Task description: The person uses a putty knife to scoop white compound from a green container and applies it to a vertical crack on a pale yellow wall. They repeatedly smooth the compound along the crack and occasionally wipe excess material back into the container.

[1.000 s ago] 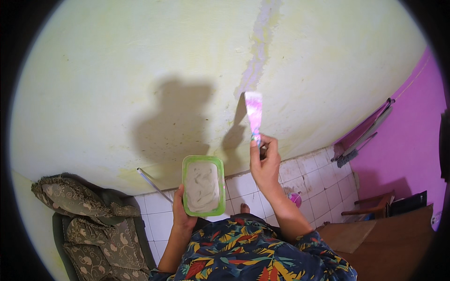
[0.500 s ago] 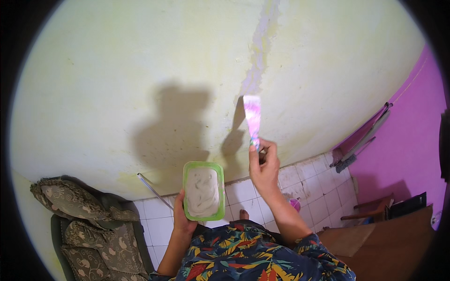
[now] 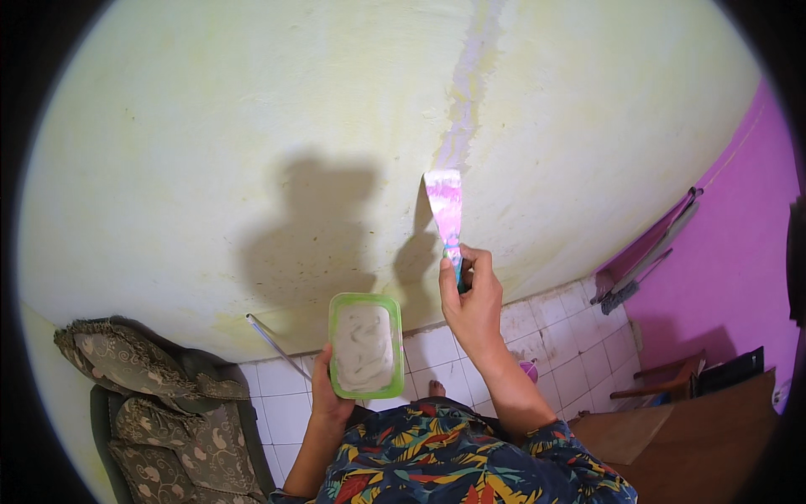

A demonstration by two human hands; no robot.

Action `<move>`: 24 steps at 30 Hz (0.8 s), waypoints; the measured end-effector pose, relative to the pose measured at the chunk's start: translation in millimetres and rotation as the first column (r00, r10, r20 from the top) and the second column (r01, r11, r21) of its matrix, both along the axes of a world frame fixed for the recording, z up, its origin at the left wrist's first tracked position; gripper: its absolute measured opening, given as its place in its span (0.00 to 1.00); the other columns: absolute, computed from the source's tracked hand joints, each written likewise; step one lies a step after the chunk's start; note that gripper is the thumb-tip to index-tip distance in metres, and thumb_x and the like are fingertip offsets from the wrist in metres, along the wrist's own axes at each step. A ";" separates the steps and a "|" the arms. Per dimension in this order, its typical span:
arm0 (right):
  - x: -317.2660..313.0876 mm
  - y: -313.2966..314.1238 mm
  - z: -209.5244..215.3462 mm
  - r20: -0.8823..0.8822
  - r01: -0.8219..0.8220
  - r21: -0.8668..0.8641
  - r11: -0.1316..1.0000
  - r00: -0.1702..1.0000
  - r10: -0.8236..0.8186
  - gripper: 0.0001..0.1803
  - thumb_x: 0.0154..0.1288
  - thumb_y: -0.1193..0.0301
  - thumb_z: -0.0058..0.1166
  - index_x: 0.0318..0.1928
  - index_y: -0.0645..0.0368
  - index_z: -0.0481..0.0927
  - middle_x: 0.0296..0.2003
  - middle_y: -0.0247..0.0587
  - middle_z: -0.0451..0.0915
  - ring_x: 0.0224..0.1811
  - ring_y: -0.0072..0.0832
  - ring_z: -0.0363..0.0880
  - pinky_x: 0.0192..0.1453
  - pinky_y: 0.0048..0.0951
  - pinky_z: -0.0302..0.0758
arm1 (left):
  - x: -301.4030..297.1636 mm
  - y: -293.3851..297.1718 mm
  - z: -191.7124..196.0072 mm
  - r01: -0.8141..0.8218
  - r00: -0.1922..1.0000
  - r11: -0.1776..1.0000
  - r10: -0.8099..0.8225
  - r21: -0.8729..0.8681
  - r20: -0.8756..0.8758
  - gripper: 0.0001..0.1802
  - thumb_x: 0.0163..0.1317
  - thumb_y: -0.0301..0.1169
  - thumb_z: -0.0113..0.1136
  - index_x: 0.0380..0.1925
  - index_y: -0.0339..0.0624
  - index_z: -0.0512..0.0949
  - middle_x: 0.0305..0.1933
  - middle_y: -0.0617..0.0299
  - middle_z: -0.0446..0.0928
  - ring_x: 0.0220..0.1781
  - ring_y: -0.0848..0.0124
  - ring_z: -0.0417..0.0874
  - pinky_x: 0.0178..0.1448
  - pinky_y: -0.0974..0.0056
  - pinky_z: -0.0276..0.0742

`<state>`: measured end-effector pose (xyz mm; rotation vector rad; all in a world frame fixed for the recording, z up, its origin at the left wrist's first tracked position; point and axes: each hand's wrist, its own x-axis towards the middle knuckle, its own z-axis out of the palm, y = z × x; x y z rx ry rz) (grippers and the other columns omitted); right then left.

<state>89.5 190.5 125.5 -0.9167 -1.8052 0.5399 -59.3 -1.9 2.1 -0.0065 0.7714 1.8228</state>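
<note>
Leftward and a touch more tilted, the scraper (image 3: 445,206) in my right hand (image 3: 474,307) has shifted since the frame half a second ago; its broad edge was toward the right of the grey strip (image 3: 464,105) on the pale wall (image 3: 210,101), and now it lies across the strip's lower end. More of the blue handle shows between my fingers too. I take that to mean the edge is better lined up with the strip's foot, the strip running up from it to the top of my view. Whether the edge presses on the wall or stands just off it I can't tell for sure, though the tool's shadow meets its left corner closely. I have the handle pinched between thumb and fingers, the blade pointing up the wall. My left hand (image 3: 330,386) clasps the green tub (image 3: 369,393) by its left side, the thumb along its wall; against the floor and wall it has hardly moved. Grey paste (image 3: 363,344) lies ridged inside, enough, I judge, for more loads of the blade. The tub sits below and left of the scraper, well apart from it, over the white tiles (image 3: 285,416).
</note>
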 end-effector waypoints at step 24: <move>-0.4 26.1 43.0 -0.112 -0.002 0.131 0.991 0.994 0.016 0.14 0.76 0.72 0.63 0.52 0.69 0.76 0.28 0.41 0.79 0.25 0.20 0.71 0.28 0.26 0.69 | -4.5 5.7 -8.4 -0.013 1.000 1.000 0.013 0.011 0.021 0.30 0.79 0.49 0.49 0.67 0.36 0.75 0.66 0.52 0.81 0.67 0.59 0.83 0.72 0.53 0.77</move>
